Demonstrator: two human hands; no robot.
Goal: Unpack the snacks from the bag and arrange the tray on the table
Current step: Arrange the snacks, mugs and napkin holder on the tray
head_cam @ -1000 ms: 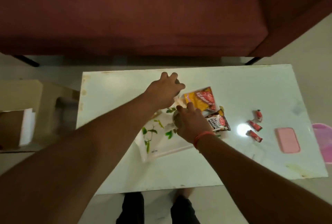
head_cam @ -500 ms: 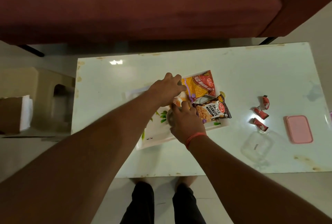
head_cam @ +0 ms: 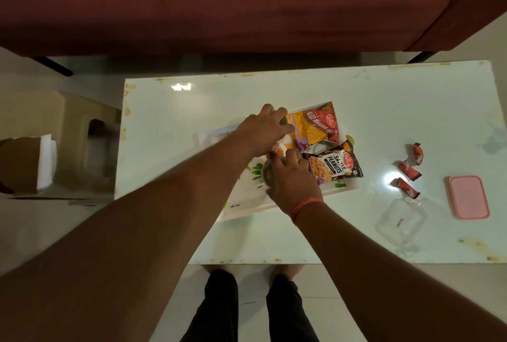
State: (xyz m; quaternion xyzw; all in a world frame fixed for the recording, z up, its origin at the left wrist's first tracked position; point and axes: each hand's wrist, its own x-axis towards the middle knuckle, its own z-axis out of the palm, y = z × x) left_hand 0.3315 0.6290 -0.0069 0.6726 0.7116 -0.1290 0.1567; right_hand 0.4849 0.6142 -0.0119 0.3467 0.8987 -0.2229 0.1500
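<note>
A white tray [head_cam: 247, 206] with a green leaf print lies in the middle of the white table [head_cam: 170, 111]. On its far right end lie a yellow and red snack packet [head_cam: 315, 127] and a salted peanuts packet [head_cam: 336, 167]. My left hand [head_cam: 263, 130] rests fingers-down on the yellow packet's left edge. My right hand [head_cam: 295, 181] is curled over a round greyish object [head_cam: 267, 174] on the tray, beside the peanuts packet. An orange and white packet [head_cam: 282, 146] shows between both hands, mostly hidden.
Three red sweets [head_cam: 408, 170] lie right of the tray. Beyond them are a clear box [head_cam: 400, 222] and its pink lid [head_cam: 469, 196]. A maroon sofa [head_cam: 219, 4] stands behind the table. A beige stool [head_cam: 82, 127] and a brown paper bag [head_cam: 19, 166] stand to the left.
The view has tilted down, bringing the clear box and my legs into sight. Both hands have stayed on the tray by the packets, shifting only slightly.
</note>
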